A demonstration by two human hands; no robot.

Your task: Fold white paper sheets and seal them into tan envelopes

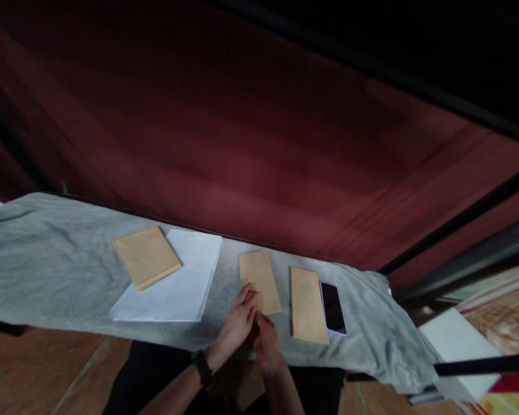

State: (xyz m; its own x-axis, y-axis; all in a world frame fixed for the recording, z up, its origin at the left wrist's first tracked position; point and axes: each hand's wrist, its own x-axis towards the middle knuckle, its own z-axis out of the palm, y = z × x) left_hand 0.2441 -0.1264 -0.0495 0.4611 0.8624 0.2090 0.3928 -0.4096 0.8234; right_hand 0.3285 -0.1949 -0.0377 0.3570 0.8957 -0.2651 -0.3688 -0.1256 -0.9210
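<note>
Brown envelope (260, 274), plain, oblong, lower centre of frame; near corner obscured by left hand (241, 316) and right hand (267, 340), grip indeterminable. White sheets (170, 294) left; phone (333, 308) right.

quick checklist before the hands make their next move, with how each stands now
1. Left hand at the middle rectangular brown paper piece: ok.
2. Firm grip on it: cannot tell, too blurred.
3. Right hand close to the left: ok.
4. White rectangular paper sheets uncovered: not ok, the leftmost rectangular brown paper piece overlaps them.
5. Rectangular black-screened phone away from both hands: ok.
</note>
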